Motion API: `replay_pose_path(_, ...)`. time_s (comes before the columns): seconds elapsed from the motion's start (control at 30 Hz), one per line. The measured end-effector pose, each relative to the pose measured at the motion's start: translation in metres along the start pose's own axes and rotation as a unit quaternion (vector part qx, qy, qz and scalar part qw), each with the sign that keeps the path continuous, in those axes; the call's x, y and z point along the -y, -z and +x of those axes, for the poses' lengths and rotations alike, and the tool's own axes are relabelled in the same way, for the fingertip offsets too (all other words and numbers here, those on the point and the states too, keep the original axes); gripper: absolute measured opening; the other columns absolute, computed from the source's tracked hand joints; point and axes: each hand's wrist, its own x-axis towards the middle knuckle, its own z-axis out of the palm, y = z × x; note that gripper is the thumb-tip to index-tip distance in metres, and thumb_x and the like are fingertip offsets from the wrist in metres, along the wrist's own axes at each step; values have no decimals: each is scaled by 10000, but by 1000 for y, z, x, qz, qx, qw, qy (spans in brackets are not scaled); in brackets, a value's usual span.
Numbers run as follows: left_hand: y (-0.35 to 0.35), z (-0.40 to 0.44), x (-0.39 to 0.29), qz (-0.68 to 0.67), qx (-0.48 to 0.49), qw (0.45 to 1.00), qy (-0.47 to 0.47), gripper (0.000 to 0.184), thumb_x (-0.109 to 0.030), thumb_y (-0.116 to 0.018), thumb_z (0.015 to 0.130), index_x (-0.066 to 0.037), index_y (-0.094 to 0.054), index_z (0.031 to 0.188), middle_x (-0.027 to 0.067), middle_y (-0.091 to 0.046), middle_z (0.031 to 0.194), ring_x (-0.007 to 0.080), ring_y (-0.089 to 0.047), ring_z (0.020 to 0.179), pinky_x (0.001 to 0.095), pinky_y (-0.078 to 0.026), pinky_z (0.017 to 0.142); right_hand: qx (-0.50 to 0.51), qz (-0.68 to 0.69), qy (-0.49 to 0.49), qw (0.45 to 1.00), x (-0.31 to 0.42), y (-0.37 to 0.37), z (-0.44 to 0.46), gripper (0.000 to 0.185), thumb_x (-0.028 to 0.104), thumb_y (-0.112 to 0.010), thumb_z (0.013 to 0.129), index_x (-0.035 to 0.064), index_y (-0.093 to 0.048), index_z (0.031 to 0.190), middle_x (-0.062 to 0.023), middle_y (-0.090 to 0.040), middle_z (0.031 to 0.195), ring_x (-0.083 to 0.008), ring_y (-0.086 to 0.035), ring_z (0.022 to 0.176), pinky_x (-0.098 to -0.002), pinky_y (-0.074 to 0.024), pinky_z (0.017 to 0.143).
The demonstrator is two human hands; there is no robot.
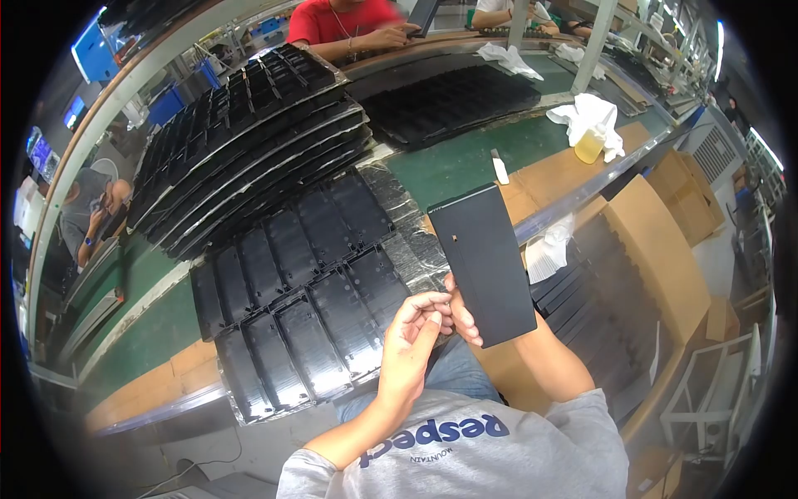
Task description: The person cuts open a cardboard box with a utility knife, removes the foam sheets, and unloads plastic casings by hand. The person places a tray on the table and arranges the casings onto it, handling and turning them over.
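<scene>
My right hand (466, 314) grips a flat black rectangular panel (482, 266) from behind and along its left edge, holding it tilted upright. A small light mark shows near the panel's top left. Just left of the panel is my left hand (416, 327), palm turned up and fingers loosely bent. Its fingertips are close to those of my right hand, with nothing visible in them. In front of my left hand lies a black tray (291, 287) divided into long compartments, in two rows. Whether flat panels lie in these compartments, I cannot tell.
Stacked black trays (249, 141) rise behind the near tray, on the green table (432, 170). More black sheets (453, 104) lie farther back. To the right are a white cloth (586, 116), a yellow-filled container (590, 145) and an open cardboard box (657, 249). A red-sleeved person (349, 29) sits opposite.
</scene>
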Motion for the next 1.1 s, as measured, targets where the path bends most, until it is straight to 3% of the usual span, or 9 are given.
replay_pose_path(0.1, -2, 1, -2, -4, -36, 999, -25, 266, -75, -478, 873, -7, -470, 1130, 66, -518, 984, 129, -506, 876, 270, -414, 771, -58, -121, 23, 991, 0, -5, -2, 477, 373, -407, 873, -49, -414, 1095, -219, -545, 684, -277, -546, 499, -341, -461, 404)
replay_pose_path(0.23, -5, 6, -12, 25, -90, 994, -55, 307, -92, -499, 870, -2, -444, 1158, 85, -509, 1016, 136, -502, 894, 273, -415, 773, -63, -185, -6, 981, -3, -18, -2, 440, 345, -433, 872, -69, -453, 1018, -217, -548, 656, -247, -554, 488, -295, -456, 384)
replay_pose_path(0.53, -2, 8, -18, -15, -76, 995, -68, 358, -80, -547, 846, 12, -415, 1166, 98, -515, 1023, 136, -502, 886, 266, -417, 750, -106, -208, -60, 971, -7, -22, 0, 430, 349, -448, 865, -78, -477, 908, -227, -539, 595, -243, -538, 423, -280, -432, 341)
replay_pose_path(0.63, 1, 9, -19, -12, -82, 995, -58, 370, -30, -560, 823, 0, -402, 1157, 92, -499, 1018, 128, -483, 918, 263, -426, 804, -61, -175, -108, 977, -7, -16, -2, 361, 266, -550, 840, -14, -457, 1047, -126, -558, 672, -145, -551, 509, -231, -466, 438)
replay_pose_path(0.8, 2, 10, -18, -32, -82, 995, -50, 349, -23, -558, 823, -6, -405, 1136, 86, -504, 1007, 123, -485, 910, 251, -431, 783, -45, -164, -104, 980, -9, -16, 0, 372, 265, -562, 832, -16, -455, 1053, -121, -563, 683, -139, -555, 514, -231, -468, 441)
replay_pose_path(0.9, 3, 10, -18, -27, -87, 995, -48, 352, -22, -557, 822, -5, -397, 1135, 82, -508, 995, 121, -491, 901, 243, -438, 757, -120, -230, -81, 962, -13, -19, 0, 428, 344, -443, 877, -82, -461, 918, -204, -533, 576, -228, -548, 435, -267, -426, 347)
replay_pose_path(1.1, 6, 10, -18, -11, -96, 994, -45, 366, -28, -557, 823, -1, -390, 1148, 84, -512, 998, 117, -502, 876, 241, -446, 732, -111, -203, -134, 964, -11, -8, -4, 382, 311, -479, 870, -49, -458, 997, -164, -551, 645, -196, -569, 511, -252, -464, 423)
